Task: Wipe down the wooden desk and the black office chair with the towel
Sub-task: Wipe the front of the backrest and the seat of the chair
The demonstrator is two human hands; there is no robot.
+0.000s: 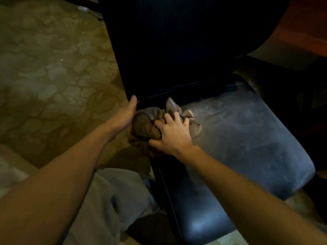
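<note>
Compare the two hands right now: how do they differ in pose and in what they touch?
The right hand lies palm down, fingers bunched into the towel on the seat. The left hand holds no towel; it is stretched out straighter, its thumb against the lower corner of the backrest. The right hand sits over the seat's back corner, the left beside it at the chair's edge. Both are bare and reach the same corner.

The black chair seat [247, 138] carries a bunched brown-and-grey towel [146, 128] at its back corner; patterned carpet [53, 76] lies beneath.
</note>
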